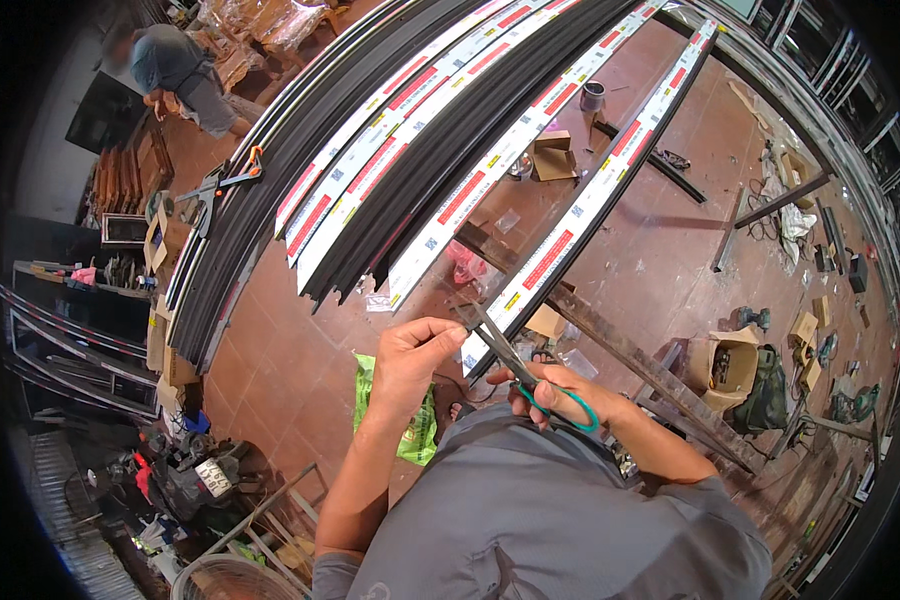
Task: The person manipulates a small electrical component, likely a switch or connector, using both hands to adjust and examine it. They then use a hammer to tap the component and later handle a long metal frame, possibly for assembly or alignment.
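In my right hand (562,392) is a pair of scissors (510,356) with green handles, my fingers in the loops. Its blades are parted and point up and left toward my left hand (410,362). That hand is closed in a pinch, thumb against forefinger, on a small dark piece (467,314) at the blades' tips. What the piece is made of cannot be made out. Just beyond my hands lies the near end of a long dark profile bar (545,262) with white and red protective film.
More film-covered profiles (460,200) stretch away at the left, beside an orange-tipped clamp (240,175). A bright green bag (417,425) lies on the tiled floor. Cardboard boxes (722,365) stand at the right, a motorbike (185,475) lower left. Another person (178,75) bends at the far left.
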`<move>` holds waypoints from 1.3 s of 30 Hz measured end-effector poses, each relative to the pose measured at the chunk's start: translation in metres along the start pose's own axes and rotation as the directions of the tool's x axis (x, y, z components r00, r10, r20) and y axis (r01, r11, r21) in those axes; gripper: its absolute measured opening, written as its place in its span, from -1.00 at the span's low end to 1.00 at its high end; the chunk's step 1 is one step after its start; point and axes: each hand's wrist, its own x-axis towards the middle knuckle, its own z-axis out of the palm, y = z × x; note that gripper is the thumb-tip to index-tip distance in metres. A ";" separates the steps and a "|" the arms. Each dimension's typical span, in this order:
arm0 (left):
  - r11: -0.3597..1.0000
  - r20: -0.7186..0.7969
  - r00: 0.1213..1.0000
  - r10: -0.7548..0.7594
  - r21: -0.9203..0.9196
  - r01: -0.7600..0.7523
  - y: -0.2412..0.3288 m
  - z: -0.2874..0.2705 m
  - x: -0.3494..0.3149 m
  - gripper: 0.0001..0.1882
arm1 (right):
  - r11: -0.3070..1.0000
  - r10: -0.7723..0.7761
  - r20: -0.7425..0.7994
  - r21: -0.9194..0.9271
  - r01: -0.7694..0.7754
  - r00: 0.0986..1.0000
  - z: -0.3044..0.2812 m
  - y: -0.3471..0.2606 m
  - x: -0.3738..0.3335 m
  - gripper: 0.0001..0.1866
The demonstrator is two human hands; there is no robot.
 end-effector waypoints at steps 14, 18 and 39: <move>0.962 -0.093 0.982 0.163 0.234 -0.138 0.006 0.013 -0.009 -0.83 | 0.920 -0.090 -0.048 -0.386 0.064 0.995 -0.014 -0.016 0.012 0.07; 0.918 -0.094 0.970 0.223 0.355 -0.177 0.003 0.011 -0.014 -0.86 | 0.882 -0.071 -0.083 -0.470 0.023 0.994 -0.013 -0.012 0.013 0.15; 0.899 -0.178 0.971 0.157 0.433 -0.066 -0.004 0.005 -0.024 -0.81 | 0.810 -0.075 -0.056 -0.586 0.028 0.996 -0.016 -0.013 0.020 -0.12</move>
